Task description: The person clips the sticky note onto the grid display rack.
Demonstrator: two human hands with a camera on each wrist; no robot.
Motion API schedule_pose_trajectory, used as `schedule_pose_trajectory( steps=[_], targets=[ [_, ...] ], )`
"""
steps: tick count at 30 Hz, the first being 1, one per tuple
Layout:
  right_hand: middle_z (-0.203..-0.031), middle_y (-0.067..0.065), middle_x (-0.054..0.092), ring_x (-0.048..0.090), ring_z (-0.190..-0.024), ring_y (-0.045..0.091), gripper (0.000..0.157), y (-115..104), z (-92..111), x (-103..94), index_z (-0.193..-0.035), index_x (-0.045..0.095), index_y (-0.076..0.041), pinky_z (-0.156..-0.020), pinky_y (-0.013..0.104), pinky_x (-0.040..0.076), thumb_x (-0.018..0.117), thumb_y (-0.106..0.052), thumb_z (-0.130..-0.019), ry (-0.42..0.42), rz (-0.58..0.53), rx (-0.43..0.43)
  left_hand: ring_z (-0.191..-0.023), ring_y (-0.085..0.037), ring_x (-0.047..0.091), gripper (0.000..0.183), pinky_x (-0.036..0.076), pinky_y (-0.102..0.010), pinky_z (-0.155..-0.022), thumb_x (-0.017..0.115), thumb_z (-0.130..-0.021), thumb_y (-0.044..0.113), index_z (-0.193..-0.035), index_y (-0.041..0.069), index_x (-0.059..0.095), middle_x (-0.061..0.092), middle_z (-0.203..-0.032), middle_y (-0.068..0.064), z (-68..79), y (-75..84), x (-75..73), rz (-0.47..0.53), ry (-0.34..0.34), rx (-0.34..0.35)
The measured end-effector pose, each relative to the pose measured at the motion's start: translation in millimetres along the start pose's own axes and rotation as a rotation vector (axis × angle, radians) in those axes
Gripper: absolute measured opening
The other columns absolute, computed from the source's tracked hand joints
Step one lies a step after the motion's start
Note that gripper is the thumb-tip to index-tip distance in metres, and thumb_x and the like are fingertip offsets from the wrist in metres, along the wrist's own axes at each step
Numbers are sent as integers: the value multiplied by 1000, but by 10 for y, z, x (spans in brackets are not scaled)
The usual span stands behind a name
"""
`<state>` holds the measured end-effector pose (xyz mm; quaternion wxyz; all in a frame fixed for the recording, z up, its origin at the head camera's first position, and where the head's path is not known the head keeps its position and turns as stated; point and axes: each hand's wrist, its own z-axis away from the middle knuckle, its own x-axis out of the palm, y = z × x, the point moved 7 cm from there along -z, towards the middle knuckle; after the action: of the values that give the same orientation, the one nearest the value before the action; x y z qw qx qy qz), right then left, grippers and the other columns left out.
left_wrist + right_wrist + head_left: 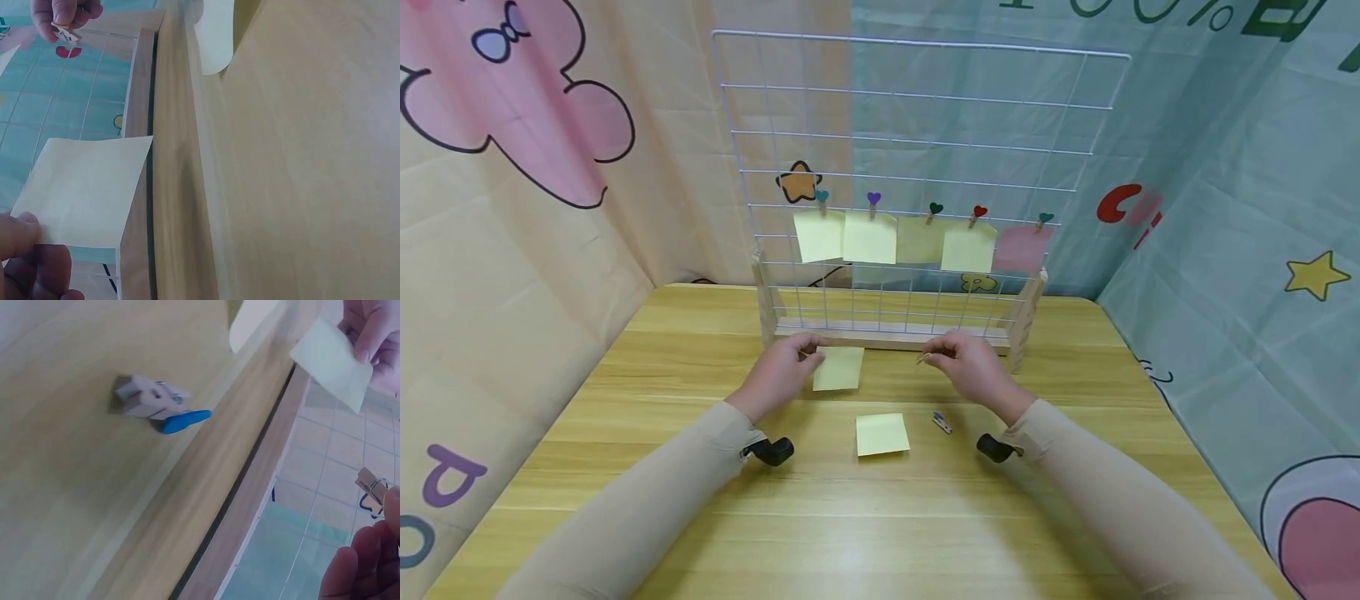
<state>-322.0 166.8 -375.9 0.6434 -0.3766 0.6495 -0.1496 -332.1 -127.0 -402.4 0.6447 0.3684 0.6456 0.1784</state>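
Observation:
Between thumb and fingers my left hand [784, 369] pinches a pale yellow sticky note [839, 369] by its left edge, raised in front of the rack's base. My right hand [967, 371] pinches a small wooden clothespin [371, 483] whose jaws point away from the fingers. A second clothespin [942, 422], with a blue top, lies on the table below the right hand. Another yellow note [882, 434] lies on the table between the forearms. Behind both hands stands a white wire grid rack [917, 96] in a wooden base [891, 337].
Across the grid hangs a row of several yellow notes [870, 238] and one pink note [1022, 249], held by heart-topped clothespins [977, 215]. The wooden table [842, 525] meets printed curtains [1232, 250] at the back and sides. Black wrist cameras [772, 452] sit at the cuffs.

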Motion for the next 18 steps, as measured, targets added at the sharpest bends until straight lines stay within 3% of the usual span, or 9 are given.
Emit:
schedule_pose_trajectory(
  steps=[9,18],
  targets=[
    [-113,9,71,61,-88,22,20,-45,-197,-15,-118,79,-12,-70,32,47,69,-22,-104,95,-61,65,-109,-27,68,30,57,-45,-92,57,-110,21,-136,11,68,72,-121,-9,-256,98,-14,26,67,27],
    [-110,9,67,57,-88,23,24,-103,-389,32,-119,80,-13,-71,34,46,70,-28,-103,169,-128,95,-91,-24,70,30,57,-37,-78,56,-111,26,-135,12,69,73,-120,-5,-455,190,-10,38,82,29]
  ],
)
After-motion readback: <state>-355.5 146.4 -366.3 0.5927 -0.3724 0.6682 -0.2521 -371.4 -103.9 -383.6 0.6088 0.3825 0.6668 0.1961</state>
